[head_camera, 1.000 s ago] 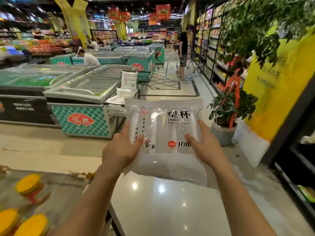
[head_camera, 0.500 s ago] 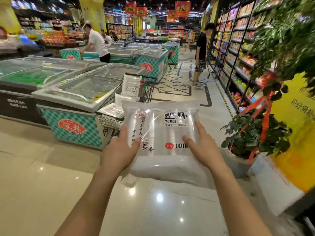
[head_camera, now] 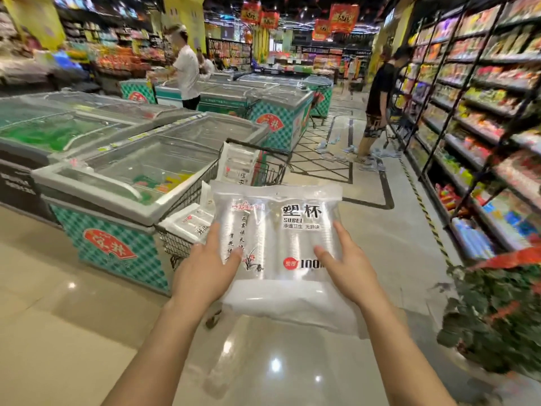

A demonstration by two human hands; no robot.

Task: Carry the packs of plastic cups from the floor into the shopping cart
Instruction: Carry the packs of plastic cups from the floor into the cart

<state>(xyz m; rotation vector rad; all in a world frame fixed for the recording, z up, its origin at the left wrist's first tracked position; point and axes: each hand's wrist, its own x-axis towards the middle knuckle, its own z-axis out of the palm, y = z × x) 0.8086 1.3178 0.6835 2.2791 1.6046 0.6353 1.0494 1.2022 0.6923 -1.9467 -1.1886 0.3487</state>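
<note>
Between the two grips hangs one pack [head_camera: 281, 244] of clear plastic cups, well off the floor [head_camera: 87, 332], its printed face up. The left grip [head_camera: 205, 273] is clamped on the pack's left edge and the right grip [head_camera: 348, 271] on its right edge. Each has its thumb laid over the front, and the fingers behind are hidden. Just ahead of the left grip, partly behind the pack, stands the cart [head_camera: 187, 197], drawn up against a freezer [head_camera: 131, 177]. It already holds a flat pack [head_camera: 190, 221] just beyond the left thumb and an upright pack [head_camera: 238, 165] farther ahead. Off to the right of the right grip is a potted plant [head_camera: 497, 312].

I'd judge the pack light but bulky. The film wrapper looks slick and loose, sagging below the grips. The stacked cups inside lend some stiffness, though they would likely crack under a hard squeeze. Holding both side edges over the cup stacks, as now, seems the safe place, since the slack film at the bottom would probably slip. What remains looks like a short reach forward and left over the cart's rim.
</note>
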